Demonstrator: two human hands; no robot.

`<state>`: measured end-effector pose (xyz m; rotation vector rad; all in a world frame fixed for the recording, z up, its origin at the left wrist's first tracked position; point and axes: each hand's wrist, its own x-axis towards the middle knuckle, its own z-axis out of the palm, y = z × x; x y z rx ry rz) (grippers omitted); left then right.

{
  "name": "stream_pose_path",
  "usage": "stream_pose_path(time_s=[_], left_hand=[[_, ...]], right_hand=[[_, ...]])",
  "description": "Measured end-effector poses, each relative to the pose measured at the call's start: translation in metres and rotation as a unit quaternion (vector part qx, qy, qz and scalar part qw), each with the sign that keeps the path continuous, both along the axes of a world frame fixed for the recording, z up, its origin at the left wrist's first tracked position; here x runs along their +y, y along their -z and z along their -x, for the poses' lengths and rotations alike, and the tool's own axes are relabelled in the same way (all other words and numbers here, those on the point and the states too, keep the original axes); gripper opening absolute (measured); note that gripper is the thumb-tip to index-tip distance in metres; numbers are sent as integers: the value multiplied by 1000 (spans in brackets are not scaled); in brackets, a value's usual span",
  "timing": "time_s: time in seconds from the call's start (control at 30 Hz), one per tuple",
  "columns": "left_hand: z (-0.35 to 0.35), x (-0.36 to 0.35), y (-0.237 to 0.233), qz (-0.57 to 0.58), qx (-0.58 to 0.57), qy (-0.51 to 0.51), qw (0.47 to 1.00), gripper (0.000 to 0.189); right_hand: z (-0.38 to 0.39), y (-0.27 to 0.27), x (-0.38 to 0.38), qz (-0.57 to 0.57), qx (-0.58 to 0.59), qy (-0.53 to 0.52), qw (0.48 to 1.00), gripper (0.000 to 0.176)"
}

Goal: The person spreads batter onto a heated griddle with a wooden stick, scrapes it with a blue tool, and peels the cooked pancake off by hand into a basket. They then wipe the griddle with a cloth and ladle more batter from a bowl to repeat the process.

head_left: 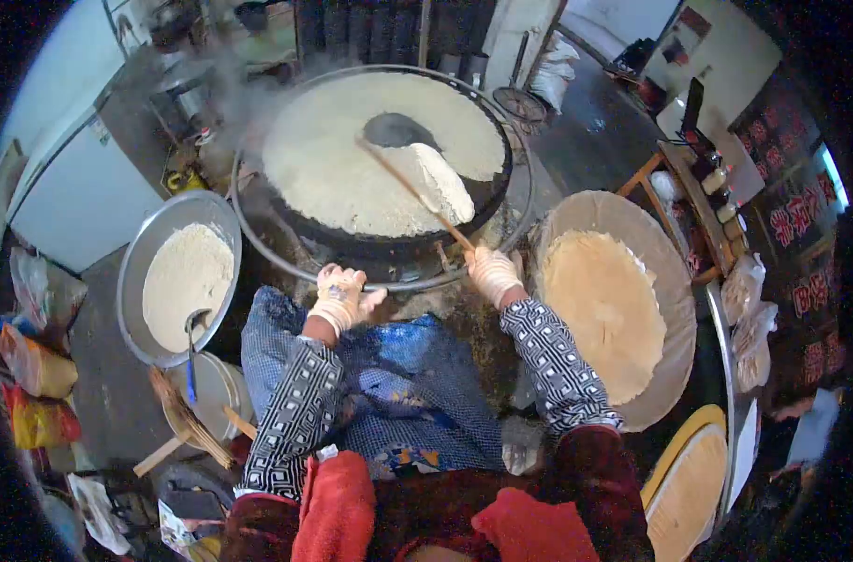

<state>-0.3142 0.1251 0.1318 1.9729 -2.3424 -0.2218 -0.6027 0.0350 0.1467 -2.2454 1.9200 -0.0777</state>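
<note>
A large round griddle (pixel 305 159) carries a wide layer of pale batter, with a dark bare patch near its middle. Beside that patch a flap of the pale sheet (pixel 443 183) lies folded over. My right hand (pixel 494 273), in a thin glove, is closed round the near end of a long wooden stick (pixel 403 180), whose far end reaches to the dark patch. At the griddle's near side, my left hand (pixel 340 298), gloved too, is by the metal ring (pixel 300 272) around it, fingers bent; whether it grips the ring is unclear.
On the left, a metal basin (pixel 131 314) holds pale batter and a blue-handled ladle (pixel 191 361). At the right stands a cloth-lined round basket (pixel 675 309) with thin flat sheets. Steam rises at the griddle's upper left. A wooden shelf (pixel 703 211) holds bottles.
</note>
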Motion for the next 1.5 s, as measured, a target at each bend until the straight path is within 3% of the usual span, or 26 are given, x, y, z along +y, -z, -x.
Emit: stream_pose_path(time_s=[0.1, 0.17, 0.23, 0.3, 0.4, 0.57, 0.63, 0.7, 0.9, 0.97, 1.03, 1.1, 1.2, 1.3, 1.5], left_hand=[[-16, -1, -6, 37, 8, -18, 999, 49], [-14, 0, -16, 15, -33, -56, 998, 51], [1, 2, -37, -45, -82, 22, 995, 53], [23, -5, -21, -57, -11, -5, 998, 54], [43, -7, -9, -33, -8, -30, 999, 58], [21, -8, 0, -22, 4, -15, 1000, 59], [12, -3, 9, 60, 6, -3, 998, 53], [4, -4, 10, 64, 6, -3, 998, 51], [-28, -11, 19, 68, -22, -31, 997, 48], [-30, -11, -5, -14, -22, -88, 996, 56], [-30, -3, 1, 116, -33, -118, 986, 51], [-13, 8, 2, 246, 41, -34, 968, 49], [37, 14, -1, 204, 81, 76, 973, 51], [61, 2, -6, -4, 2, 19, 1000, 58], [42, -4, 1, -4, 1, 0, 1000, 62]], right_hand=[[12, 7, -20, 36, -39, 50, 997, 37], [5, 1, -19, 55, -43, 30, 997, 37], [-2, -6, -1, 31, -61, 1, 998, 38], [-9, -3, 6, -11, -11, -22, 1000, 39], [10, 12, -23, 32, -16, 8, 999, 38], [4, 3, -4, 50, -8, -11, 999, 40], [5, 9, 3, 22, 17, -20, 999, 41], [15, 12, -19, 7, -23, 38, 999, 41], [-7, -9, 13, 12, 9, -30, 999, 38], [4, 8, -1, 33, -15, -7, 999, 38], [-1, -3, -3, 19, -15, 2, 1000, 38], [-12, -9, -6, 11, -21, 12, 1000, 37], [-16, 5, 6, -33, -7, -28, 999, 38], [-17, -2, -8, 8, -27, 9, 1000, 39], [-24, -2, 12, -36, 7, -29, 999, 41]])
